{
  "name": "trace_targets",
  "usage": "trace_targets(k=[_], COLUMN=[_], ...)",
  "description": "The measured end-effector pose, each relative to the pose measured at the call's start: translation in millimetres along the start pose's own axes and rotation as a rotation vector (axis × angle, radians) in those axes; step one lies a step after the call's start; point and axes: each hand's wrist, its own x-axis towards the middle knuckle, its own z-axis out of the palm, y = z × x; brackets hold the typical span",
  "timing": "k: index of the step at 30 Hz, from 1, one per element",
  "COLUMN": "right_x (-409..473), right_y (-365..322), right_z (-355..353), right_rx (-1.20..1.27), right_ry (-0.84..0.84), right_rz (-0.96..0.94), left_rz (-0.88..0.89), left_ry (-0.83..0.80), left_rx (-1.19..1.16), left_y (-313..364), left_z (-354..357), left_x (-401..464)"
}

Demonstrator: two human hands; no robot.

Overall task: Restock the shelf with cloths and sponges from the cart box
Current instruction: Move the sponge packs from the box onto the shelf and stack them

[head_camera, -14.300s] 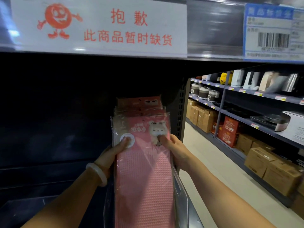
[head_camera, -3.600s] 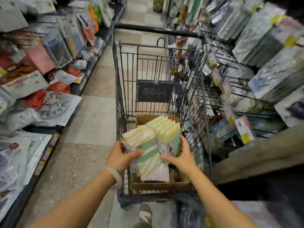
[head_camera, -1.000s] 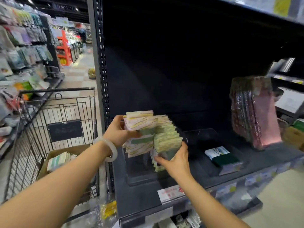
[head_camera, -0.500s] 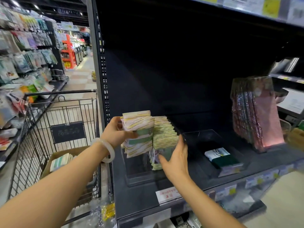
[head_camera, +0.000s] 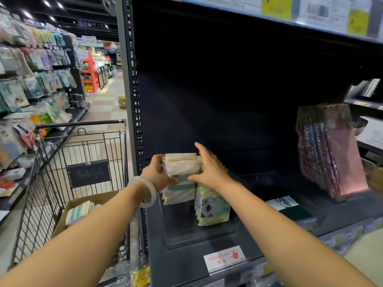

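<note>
My left hand is shut on a stack of white, yellow and green sponge packs, held upright over the left end of the black shelf. Just right of it, a stack of yellow-green sponges stands in a clear tray on the shelf. My right hand lies on top of that stack, fingers spread, thumb touching the held packs. Pink cloth packs stand at the shelf's right end. The cardboard box in the cart holds more sponge packs.
A single dark green sponge pack lies on the shelf between the tray and the pink cloths. A white out-of-stock card sits at the shelf's front edge. The cart stands left of the black shelf upright. Stocked racks line the aisle at left.
The yellow-green stack has gone down into the tray and now stands there. My right hand moved from beneath it to its top. My left hand pushed its packs farther into the shelf.
</note>
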Motion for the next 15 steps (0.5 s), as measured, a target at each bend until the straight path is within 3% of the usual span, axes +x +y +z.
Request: trace_targets(k=[5,15], right_x=[21,56], right_y=[6,0], right_z=[20,22], right_rx=[-0.198,-0.332], right_ry=[-0.025,-0.026], right_rz=[0.002,0.003], left_rz=[0.041,0.08], left_ry=[0.109,0.173], left_rx=[0.632,0.767], left_y=[-4,0], left_z=[1,-2], left_x=[11,41])
